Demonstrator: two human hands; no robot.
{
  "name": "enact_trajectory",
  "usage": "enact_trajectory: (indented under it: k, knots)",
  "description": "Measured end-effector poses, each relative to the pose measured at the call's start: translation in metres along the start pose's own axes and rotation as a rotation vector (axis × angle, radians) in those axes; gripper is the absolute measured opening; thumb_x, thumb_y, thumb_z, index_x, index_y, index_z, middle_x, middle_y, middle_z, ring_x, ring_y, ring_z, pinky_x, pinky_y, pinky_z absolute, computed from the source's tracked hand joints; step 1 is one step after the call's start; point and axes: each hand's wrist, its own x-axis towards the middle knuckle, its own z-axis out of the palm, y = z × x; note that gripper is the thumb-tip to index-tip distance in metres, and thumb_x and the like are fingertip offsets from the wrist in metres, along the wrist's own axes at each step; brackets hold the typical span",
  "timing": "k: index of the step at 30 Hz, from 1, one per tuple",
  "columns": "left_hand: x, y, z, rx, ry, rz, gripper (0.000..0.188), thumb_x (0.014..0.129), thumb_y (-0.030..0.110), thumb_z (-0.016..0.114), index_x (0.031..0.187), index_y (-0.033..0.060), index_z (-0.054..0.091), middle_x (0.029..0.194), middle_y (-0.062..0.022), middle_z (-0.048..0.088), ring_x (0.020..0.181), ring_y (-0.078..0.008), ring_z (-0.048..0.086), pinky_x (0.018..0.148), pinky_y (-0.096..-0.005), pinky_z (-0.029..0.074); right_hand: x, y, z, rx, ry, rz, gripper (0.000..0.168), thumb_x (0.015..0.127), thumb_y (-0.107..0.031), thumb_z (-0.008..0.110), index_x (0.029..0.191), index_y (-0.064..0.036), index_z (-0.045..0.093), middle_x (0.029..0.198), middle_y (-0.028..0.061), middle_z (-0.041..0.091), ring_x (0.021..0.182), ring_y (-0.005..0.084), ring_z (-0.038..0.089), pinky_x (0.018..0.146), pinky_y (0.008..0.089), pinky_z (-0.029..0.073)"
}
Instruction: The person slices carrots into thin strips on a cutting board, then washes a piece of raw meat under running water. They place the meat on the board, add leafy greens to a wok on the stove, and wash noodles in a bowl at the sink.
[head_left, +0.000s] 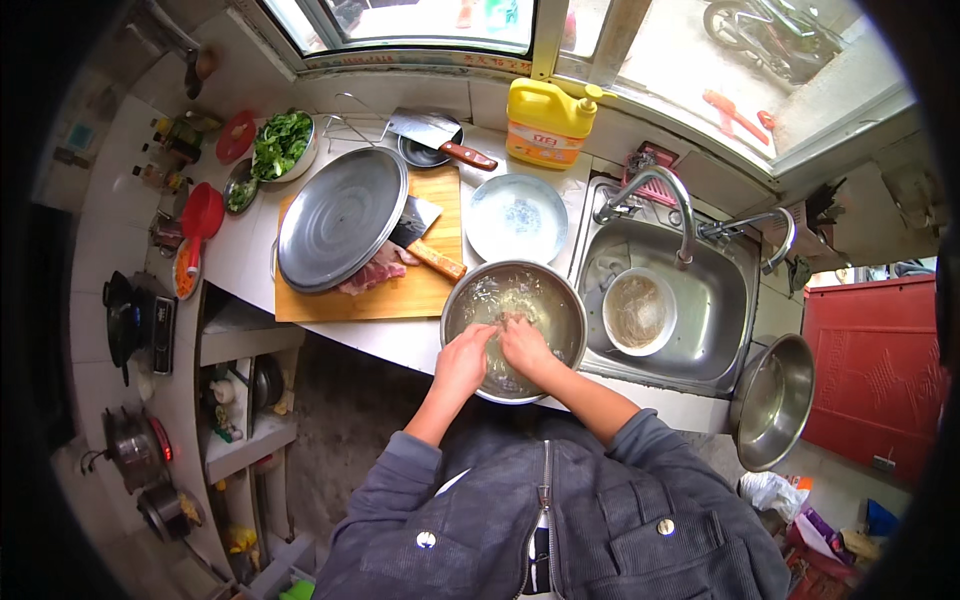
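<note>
A steel basin of water straddles the counter's front edge, partly filled with glassy, translucent pieces that I cannot identify. Both my left hand and my right hand are inside it, fingertips together at the water; whether they pinch something small cannot be made out. Behind the basin lies a pale patterned plate. To its left, a cleaver with a wooden handle rests on a wooden cutting board, beside raw meat partly covered by a tilted metal lid.
At right, a white bowl of thin strands sits in the steel sink under a faucet. A second cleaver lies across a dark bowl near a yellow detergent jug. Leafy greens stand at left; another steel basin leans at right.
</note>
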Motion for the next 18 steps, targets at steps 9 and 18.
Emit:
enact_trajectory:
  k: [9, 18]
  knots:
    - [-0.012, -0.011, -0.03, -0.247, 0.24, -0.033, 0.032, 0.071, -0.005, 0.044, 0.097, 0.0065, 0.06, 0.088, -0.0116, 0.058, 0.08, -0.026, 0.058, 0.07, -0.0341, 0.046, -0.031, -0.019, 0.018, 0.186, -0.209, -0.189, 0.023, 0.078, -0.015, 0.047, 0.091, 0.002, 0.057, 0.099, 0.0209, 0.053, 0.09, 0.0344, 0.054, 0.08, 0.0397, 0.044]
    - [-0.018, -0.03, -0.028, -0.307, 0.302, -0.063, 0.03, 0.073, -0.005, 0.042, 0.096, 0.0033, 0.06, 0.087, -0.0112, 0.059, 0.079, -0.0227, 0.059, 0.062, -0.0298, 0.047, -0.073, -0.027, -0.024, 0.396, -0.038, -0.207, 0.016, 0.07, -0.018, 0.064, 0.077, -0.004, 0.06, 0.074, 0.0121, 0.058, 0.072, 0.0298, 0.058, 0.068, 0.0377, 0.046]
